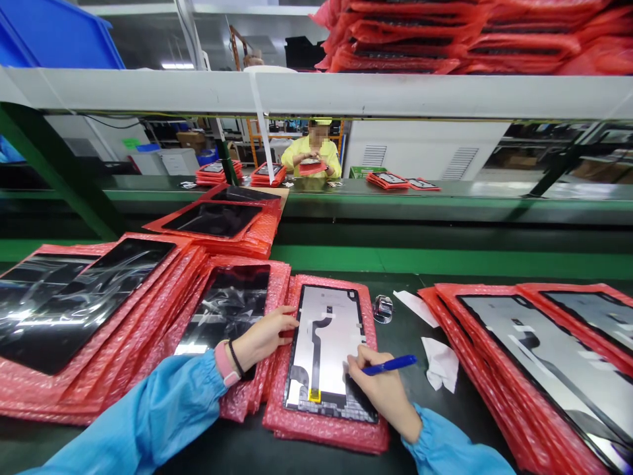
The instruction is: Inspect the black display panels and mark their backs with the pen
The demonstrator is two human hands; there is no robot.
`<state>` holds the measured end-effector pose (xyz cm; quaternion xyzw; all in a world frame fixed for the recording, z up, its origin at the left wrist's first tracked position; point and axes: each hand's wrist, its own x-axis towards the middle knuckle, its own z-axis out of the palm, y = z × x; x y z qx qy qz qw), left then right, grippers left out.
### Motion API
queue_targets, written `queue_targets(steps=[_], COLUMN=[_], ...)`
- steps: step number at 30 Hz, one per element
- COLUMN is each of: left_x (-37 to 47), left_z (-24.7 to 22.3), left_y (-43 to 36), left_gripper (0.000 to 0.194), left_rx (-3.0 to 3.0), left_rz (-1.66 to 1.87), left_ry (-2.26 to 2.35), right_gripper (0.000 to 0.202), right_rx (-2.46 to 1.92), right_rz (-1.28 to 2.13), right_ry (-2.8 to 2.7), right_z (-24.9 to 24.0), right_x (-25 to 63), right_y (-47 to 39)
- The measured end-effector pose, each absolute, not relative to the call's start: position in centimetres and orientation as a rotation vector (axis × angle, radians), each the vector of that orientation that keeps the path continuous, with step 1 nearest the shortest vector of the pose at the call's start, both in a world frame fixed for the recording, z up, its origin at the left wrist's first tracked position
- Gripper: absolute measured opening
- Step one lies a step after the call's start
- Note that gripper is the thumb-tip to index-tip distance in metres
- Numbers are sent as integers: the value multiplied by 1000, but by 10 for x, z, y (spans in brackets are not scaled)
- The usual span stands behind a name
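Note:
A tablet screen panel (329,349) lies back side up on pink bubble-wrap bags (326,432) in front of me. Its silver back carries a dark flex cable and a yellow tab near the lower end. My right hand (386,389) is closed round a blue pen (390,365) above the panel's right side; the pen's tip is hidden behind the fingers. At the panel's left edge rests my left hand (264,336), fingers stretched out, holding nothing. Left of it, another screen panel (232,297) shows its glossy black front on bubble wrap.
Bagged panels (93,297) are stacked at left, with another stack (217,219) behind. More silver-backed panels (544,356) lie at right. A tape dispenser (383,309) and crumpled white paper (440,363) sit between. A shelf beam (316,92) crosses overhead. Across the line sits a person in yellow (299,152).

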<state>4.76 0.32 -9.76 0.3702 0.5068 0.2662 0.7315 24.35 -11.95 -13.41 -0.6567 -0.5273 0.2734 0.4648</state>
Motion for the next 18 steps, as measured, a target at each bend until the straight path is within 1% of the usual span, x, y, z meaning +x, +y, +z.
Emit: queue_targets(steps=[4,8,10,15,18], left_x=[47,57,67,86,86], left_z=[-98,-91,-89,-89,-84], left_y=[6,4,-2,-17,-19], left_gripper=[47,36,33,43,48], left_rx=[852,940,972,1021,1071], left_rz=[608,673,706,794,862], left_ry=[1122,1032,975,956,933], right_gripper=[41,47,47,46,39], right_rx=[-1590,-1493,-1434,-1341,-1290], right_rz=[718,880,959,1011,979], right_ry=[-1207,-1107,-1065,-1020,-1012], right_z=[-135,-133,-132,-126,-113], right_x=[247,253,254,257,266], right_y=[-119,-117,-116,-115,-117])
